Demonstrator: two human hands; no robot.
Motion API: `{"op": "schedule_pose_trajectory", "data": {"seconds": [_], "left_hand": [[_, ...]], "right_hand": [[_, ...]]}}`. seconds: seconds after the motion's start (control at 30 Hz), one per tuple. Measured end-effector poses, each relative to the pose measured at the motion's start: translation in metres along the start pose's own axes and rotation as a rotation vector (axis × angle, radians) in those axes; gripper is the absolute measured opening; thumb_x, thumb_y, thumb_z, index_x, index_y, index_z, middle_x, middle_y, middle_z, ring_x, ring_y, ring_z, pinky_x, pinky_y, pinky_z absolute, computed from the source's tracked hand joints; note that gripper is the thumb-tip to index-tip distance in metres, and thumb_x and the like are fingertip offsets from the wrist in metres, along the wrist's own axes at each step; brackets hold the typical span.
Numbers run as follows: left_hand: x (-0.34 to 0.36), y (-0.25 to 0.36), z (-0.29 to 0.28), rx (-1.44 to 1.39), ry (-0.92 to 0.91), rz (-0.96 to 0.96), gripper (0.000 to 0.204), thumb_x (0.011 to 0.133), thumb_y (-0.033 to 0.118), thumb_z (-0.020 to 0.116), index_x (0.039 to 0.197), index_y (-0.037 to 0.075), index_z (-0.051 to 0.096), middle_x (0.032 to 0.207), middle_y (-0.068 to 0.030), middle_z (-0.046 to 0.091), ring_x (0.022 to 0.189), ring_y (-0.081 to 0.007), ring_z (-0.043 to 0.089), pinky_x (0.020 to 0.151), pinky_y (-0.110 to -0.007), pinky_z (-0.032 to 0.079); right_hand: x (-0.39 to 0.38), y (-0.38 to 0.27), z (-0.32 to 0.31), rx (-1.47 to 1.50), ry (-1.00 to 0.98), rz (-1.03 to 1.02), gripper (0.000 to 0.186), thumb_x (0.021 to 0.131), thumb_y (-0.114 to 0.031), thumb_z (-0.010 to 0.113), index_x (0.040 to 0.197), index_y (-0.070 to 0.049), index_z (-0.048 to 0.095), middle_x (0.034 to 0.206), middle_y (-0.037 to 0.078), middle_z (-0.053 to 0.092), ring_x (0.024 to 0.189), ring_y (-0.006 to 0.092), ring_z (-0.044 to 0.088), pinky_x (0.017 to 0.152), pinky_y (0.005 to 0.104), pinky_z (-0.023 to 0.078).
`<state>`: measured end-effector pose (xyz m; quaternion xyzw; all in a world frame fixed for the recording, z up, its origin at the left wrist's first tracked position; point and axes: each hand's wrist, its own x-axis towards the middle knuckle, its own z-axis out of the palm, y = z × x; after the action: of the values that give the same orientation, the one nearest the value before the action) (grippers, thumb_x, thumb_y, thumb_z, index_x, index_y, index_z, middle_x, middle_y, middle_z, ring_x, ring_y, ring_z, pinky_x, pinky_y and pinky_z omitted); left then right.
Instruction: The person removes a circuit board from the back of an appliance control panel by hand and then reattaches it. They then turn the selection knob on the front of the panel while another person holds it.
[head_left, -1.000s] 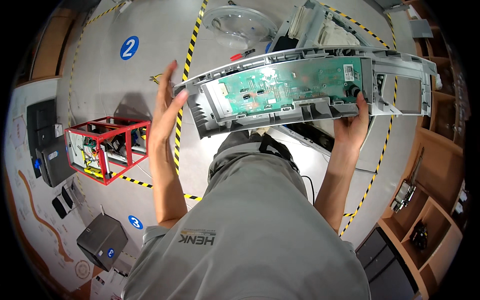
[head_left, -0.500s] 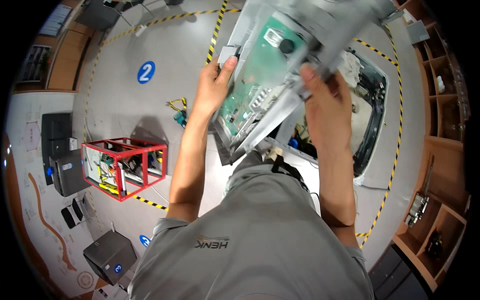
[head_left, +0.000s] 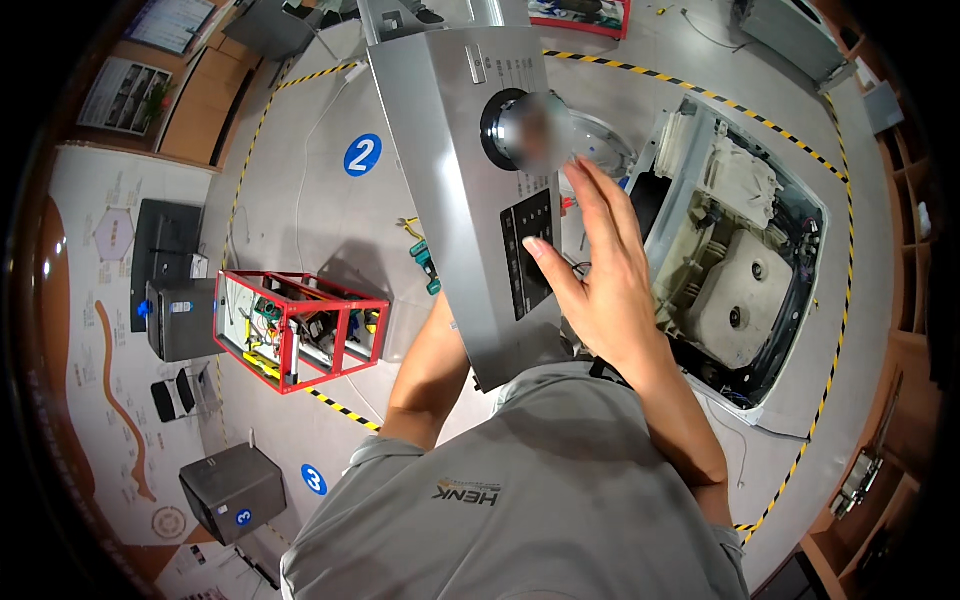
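Observation:
A washing machine control panel [head_left: 440,170] hangs tilted in front of me, its silver face turned up. On it are a round knob [head_left: 505,130], partly blurred, and a black display strip [head_left: 525,255]. My right hand [head_left: 612,285] is open over the panel's right edge, thumb against the display strip and fingers stretched out beside the knob. My left forearm [head_left: 432,375] runs up behind the panel, which hides that hand and its fingers. Right of the panel is an opened washing machine [head_left: 690,345] with a pale counterweight block [head_left: 745,295] inside.
On the left stands a red-framed tool cart [head_left: 300,335]. A teal cordless drill [head_left: 425,268] lies on the floor by the panel. Beyond my right fingers is a clear round door glass [head_left: 605,140]. Yellow-black tape [head_left: 690,88] marks the floor; wooden shelves [head_left: 890,330] line the right.
The panel has turned over, from its green circuit board side to its silver front. My right hand has opened from its grip. My left hand has gone out of sight behind the panel.

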<state>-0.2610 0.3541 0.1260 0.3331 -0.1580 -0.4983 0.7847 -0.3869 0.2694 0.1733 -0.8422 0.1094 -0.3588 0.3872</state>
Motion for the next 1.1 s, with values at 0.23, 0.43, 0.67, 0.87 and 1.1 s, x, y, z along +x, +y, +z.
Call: {"op": "schedule_pose_trajectory", "data": {"seconds": [0.23,0.43,0.67,0.87,1.1], "left_hand": [[-0.003,-0.008,-0.006,-0.076,-0.027,0.0,0.033,0.094,0.03,0.054,0.106,0.0,0.061,0.087,-0.0064,0.064,0.071,-0.0135,0.06,0.061,-0.027,0.051],[-0.004,-0.013,-0.007,-0.11,-0.04,-0.01,0.034,0.094,0.031,0.054,0.105,-0.001,0.061,0.086,-0.0066,0.064,0.07,-0.0135,0.06,0.061,-0.027,0.05],[-0.005,-0.017,-0.01,-0.139,-0.05,-0.015,0.035,0.094,0.032,0.055,0.104,-0.001,0.061,0.085,-0.0069,0.064,0.069,-0.0135,0.059,0.06,-0.027,0.05],[-0.009,-0.019,-0.013,-0.152,-0.05,-0.018,0.037,0.093,0.033,0.056,0.103,-0.002,0.061,0.084,-0.0071,0.064,0.068,-0.0135,0.059,0.059,-0.027,0.05],[-0.019,-0.029,-0.017,-0.19,-0.064,-0.03,0.038,0.093,0.034,0.056,0.102,-0.002,0.062,0.083,-0.0074,0.064,0.067,-0.0135,0.059,0.059,-0.027,0.049]], "right_hand": [[0.046,-0.01,-0.007,-0.061,0.052,-0.029,0.053,0.078,-0.022,0.075,0.121,0.0,0.052,0.104,0.014,0.056,0.09,0.0274,0.059,0.075,0.0356,0.049],[0.057,-0.005,-0.017,-0.203,0.063,-0.012,0.039,0.077,-0.039,0.072,0.089,-0.005,0.056,0.072,0.006,0.061,0.061,0.0251,0.061,0.057,0.0355,0.049],[0.055,-0.009,-0.021,-0.1,0.009,0.131,0.038,0.077,-0.039,0.072,0.087,-0.005,0.057,0.067,0.004,0.062,0.058,0.0241,0.061,0.055,0.0361,0.049],[0.053,0.003,-0.027,-0.07,-0.022,-0.194,0.034,0.071,-0.009,0.073,0.102,-0.007,0.059,0.091,0.008,0.055,0.081,0.0283,0.057,0.069,0.0377,0.047],[0.053,-0.003,-0.024,-0.153,-0.071,-0.195,0.036,0.075,-0.009,0.072,0.108,-0.005,0.059,0.098,0.01,0.055,0.086,0.0286,0.059,0.076,0.0398,0.048]]}}
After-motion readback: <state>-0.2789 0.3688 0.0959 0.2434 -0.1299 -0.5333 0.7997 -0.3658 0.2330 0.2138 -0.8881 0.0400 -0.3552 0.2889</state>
